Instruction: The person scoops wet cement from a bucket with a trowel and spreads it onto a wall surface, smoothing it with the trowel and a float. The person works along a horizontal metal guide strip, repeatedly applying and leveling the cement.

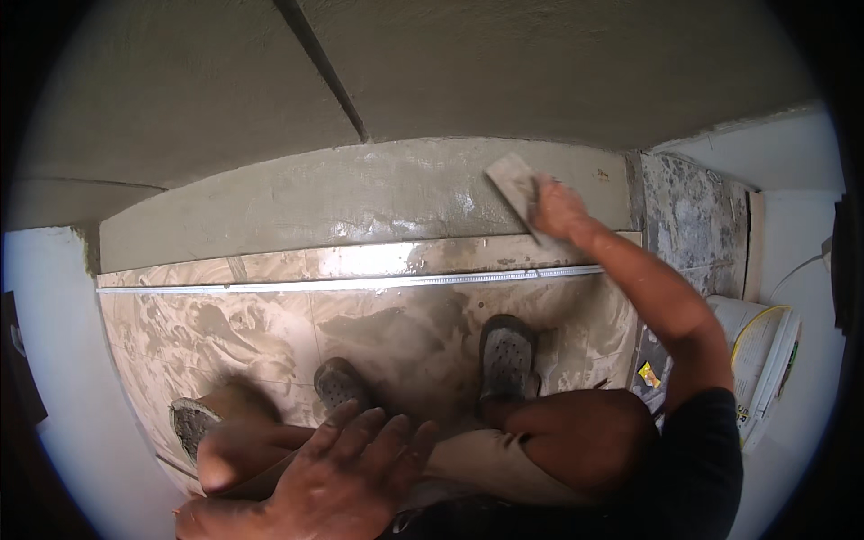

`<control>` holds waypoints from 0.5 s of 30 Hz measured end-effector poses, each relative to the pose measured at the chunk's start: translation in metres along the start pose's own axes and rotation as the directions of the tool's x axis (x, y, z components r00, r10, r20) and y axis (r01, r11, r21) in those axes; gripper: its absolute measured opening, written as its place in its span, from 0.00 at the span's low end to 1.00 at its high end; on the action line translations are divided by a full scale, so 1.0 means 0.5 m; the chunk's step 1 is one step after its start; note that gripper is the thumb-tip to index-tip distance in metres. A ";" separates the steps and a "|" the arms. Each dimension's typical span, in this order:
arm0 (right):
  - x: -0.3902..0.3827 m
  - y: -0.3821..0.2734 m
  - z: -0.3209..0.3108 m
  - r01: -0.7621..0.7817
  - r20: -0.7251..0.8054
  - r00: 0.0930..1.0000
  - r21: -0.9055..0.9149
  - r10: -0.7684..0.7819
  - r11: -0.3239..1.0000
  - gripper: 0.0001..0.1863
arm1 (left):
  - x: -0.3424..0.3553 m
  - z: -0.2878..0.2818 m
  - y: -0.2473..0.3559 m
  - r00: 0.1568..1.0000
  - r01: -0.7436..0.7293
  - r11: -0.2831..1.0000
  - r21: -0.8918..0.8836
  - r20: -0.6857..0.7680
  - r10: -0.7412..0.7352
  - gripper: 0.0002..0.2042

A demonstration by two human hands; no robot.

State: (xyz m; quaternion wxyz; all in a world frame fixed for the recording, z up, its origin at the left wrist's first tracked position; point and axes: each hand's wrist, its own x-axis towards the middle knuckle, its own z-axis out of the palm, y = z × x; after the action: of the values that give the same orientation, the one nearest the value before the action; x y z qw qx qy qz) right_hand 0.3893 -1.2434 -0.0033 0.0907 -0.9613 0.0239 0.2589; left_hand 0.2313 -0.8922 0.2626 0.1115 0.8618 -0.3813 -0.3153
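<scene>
The pale, flat float [510, 183] slanted in the right hand [560, 211] over shiny, wet grey cement [360, 193], toward the cement's right end.

The far grey cement-like strip [297, 207] looks smooth and wet, glossy in patches; the pale float [509, 183] is matt. The straightedge [378, 283] shines like metal. Smeared floor tiles [396, 328] mix gloss with dull film. The right bucket [731, 317] looks plastic, the black sleeve [706, 445] matt cloth.

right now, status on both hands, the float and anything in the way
Right hand gripping float at wet cement; contact unclear. Left hand open, looks empty. Metal bar lies across tiles, between shoes and cement.
</scene>
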 end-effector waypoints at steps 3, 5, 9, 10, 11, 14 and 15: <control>-0.019 0.102 -0.041 -0.103 0.082 0.989 -0.178 0.119 0.979 0.31 | 0.019 -0.017 -0.010 0.990 -0.139 0.990 -0.003 0.020 0.139 0.24; -0.001 0.132 -0.025 -0.184 -0.027 0.983 -0.078 0.182 0.980 0.27 | 0.014 -0.028 -0.017 0.985 -0.165 0.985 0.049 0.064 0.162 0.25; 0.060 0.152 0.032 -0.267 -0.258 0.924 0.090 0.282 0.959 0.22 | 0.023 -0.042 -0.028 0.966 -0.253 0.967 -0.013 -0.051 0.252 0.25; 0.074 0.136 0.049 -0.315 -0.241 0.912 0.111 0.333 0.943 0.22 | 0.023 -0.046 -0.039 0.956 -0.293 0.956 -0.012 -0.026 0.292 0.25; 0.087 0.118 0.066 -0.365 -0.221 0.896 0.131 0.386 0.922 0.21 | 0.019 -0.050 -0.052 0.942 -0.334 0.942 -0.013 0.001 0.335 0.24; 0.113 0.123 0.102 -0.449 -0.206 0.852 0.182 0.481 0.874 0.21 | -0.026 0.005 -0.072 0.995 -0.070 0.996 0.051 0.077 0.066 0.24; 0.120 0.132 0.112 -0.467 -0.209 0.840 0.194 0.501 0.863 0.20 | -0.032 0.002 -0.077 0.998 -0.017 0.998 0.064 0.069 0.012 0.24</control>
State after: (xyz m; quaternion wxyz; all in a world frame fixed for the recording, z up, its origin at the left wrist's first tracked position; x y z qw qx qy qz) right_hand 0.4075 -1.2978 -0.0916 0.0835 -0.9404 0.2952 0.1467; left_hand 0.2450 -0.8539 0.2527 0.0726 0.8510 -0.4011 -0.3311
